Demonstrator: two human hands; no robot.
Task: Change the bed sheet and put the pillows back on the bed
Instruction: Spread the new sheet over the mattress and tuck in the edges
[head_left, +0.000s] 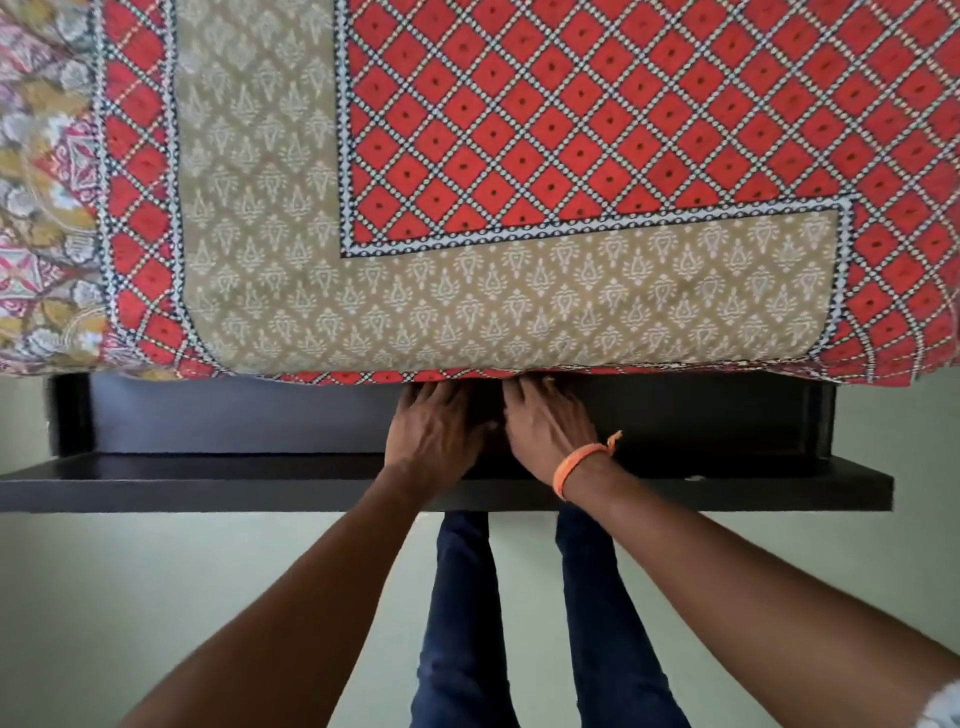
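Head view: bed sheet (519, 171) fills the upper half of the frame, red diamond centre, olive band, red border; cut off at top and right, so its long axis can't be read. Near hem runs left-right at mid frame above the dark bed frame (208, 480). Left hand (434, 434) and right hand (548, 428) sit side by side under that hem; fingertips hidden by cloth, grip can't tell. Floral fabric (44, 208) at left edge, blurred. Orange wristband (582, 462) on right wrist.

Dark bed frame (208, 478) on pale green floor (156, 597) — red-and-olive patterned sheet (519, 156) spread over top.
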